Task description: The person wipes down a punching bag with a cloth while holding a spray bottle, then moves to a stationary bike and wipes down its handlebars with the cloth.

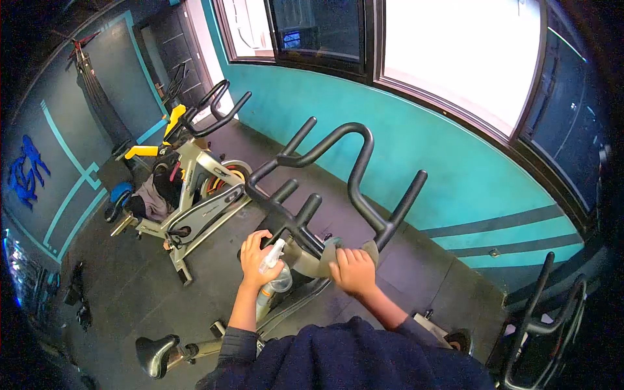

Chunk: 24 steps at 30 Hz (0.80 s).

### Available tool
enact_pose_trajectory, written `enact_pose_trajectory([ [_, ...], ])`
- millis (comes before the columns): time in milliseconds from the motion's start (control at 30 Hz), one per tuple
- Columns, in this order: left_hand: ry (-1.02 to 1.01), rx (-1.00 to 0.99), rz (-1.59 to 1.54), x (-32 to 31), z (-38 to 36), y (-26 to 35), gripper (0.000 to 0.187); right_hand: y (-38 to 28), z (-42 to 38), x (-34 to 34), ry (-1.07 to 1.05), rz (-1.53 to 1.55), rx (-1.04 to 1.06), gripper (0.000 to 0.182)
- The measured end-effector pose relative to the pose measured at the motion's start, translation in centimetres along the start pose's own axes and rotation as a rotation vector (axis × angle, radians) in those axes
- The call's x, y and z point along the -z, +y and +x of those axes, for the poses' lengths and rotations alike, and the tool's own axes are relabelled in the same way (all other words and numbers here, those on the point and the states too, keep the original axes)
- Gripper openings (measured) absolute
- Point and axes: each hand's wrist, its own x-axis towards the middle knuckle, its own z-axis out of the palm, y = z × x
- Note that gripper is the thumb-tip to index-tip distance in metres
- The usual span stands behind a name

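My left hand (258,261) is closed round the neck of a clear spray bottle (281,279) with a white nozzle, beside the exercise bike's frame. My right hand (354,270) grips a greyish-green cloth (330,255), which lies against the bike just below its handlebar. The black handlebar (361,156) curves up and away in front of both hands, with two short prongs above my left hand. Part of the bike's frame is hidden by my hands and the bottle.
Another bike (201,166) with yellow parts stands at the left. A saddle (156,355) is at the lower left, and more handlebars (538,325) rise at the lower right. Beyond are a teal wall (442,175) and windows.
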Motion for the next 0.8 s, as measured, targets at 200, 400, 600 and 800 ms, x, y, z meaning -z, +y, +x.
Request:
enact_pose_trajectory([
  [200,-0.003,0.016,0.013,0.0,0.2,0.3,0.034,2.2,4.1,-0.5,-0.386,0.157,-0.14,0.049],
  [400,-0.055,0.036,0.04,0.2,0.0,0.1,0.036,0.1,2.6,1.1,-0.43,0.109,-0.216,0.038],
  [600,-0.096,0.049,0.051,0.1,0.1,0.3,0.042,-0.2,-2.2,0.1,0.095,-0.137,0.116,0.046],
  [800,-0.11,0.087,0.103,-0.7,0.4,0.6,0.044,0.3,3.7,1.8,-0.559,0.15,-0.225,0.048],
])
